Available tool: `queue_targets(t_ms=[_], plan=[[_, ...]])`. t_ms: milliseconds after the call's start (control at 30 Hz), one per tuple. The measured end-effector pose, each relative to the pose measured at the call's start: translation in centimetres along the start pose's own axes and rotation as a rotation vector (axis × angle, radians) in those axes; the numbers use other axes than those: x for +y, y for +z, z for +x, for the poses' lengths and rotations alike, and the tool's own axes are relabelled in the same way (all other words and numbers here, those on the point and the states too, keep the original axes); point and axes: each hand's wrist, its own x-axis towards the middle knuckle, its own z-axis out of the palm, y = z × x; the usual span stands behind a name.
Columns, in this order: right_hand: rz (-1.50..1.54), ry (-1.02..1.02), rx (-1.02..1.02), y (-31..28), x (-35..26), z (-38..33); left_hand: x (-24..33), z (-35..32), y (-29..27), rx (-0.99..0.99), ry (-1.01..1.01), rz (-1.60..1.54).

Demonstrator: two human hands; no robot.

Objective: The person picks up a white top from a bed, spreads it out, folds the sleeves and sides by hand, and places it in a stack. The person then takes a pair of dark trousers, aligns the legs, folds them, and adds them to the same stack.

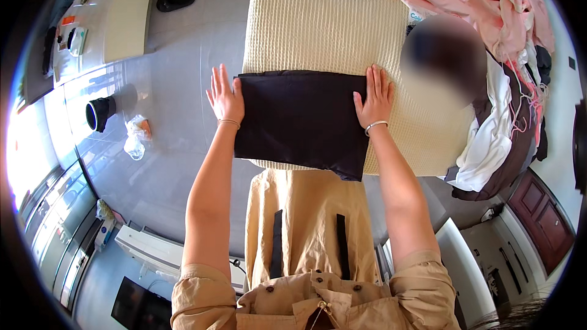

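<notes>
A folded black garment [301, 121] lies on a cream ribbed bedspread [324, 30]. Its near corner hangs over the bed's edge. My left hand [225, 97] rests flat with fingers spread against the garment's left edge. My right hand [374, 99] lies flat on its right edge, fingers apart. Each wrist wears a thin bracelet. Neither hand grips anything.
A heap of pink, white and dark clothes [501, 36] covers the bed's right side. On the grey tiled floor to the left stand a black bin [100, 112], a crumpled plastic bag [136, 135] and black slippers [175, 0]. A white table [116, 18] is at far left.
</notes>
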Motion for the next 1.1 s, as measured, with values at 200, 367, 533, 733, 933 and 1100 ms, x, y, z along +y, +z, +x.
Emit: queue_targets(t_ms=[200,367,533,733,933,1100], plan=[[-0.092,0.287,0.001,-1.1,3.4,-3.0,-3.0,-1.1,-2.5,0.091,-0.204,-0.351],[-0.147,0.505,-0.035,-1.4,9.3,-12.8,10.9,-7.4,-18.2,-0.538,0.229,-1.014],[-0.02,0.453,0.014,-0.8,9.8,-17.6,18.6,-16.4,-28.2,-0.699,1.097,-1.593],[0.071,0.374,0.072,-0.6,10.9,-18.3,22.1,-22.9,-28.9,-0.74,1.007,-1.585],[0.143,0.292,0.092,-0.9,11.9,-19.0,25.9,-26.4,-27.0,-0.767,1.123,-1.842],[0.191,0.265,0.088,-1.3,12.6,-19.5,28.0,-28.3,-24.2,-0.699,1.226,-1.965]])
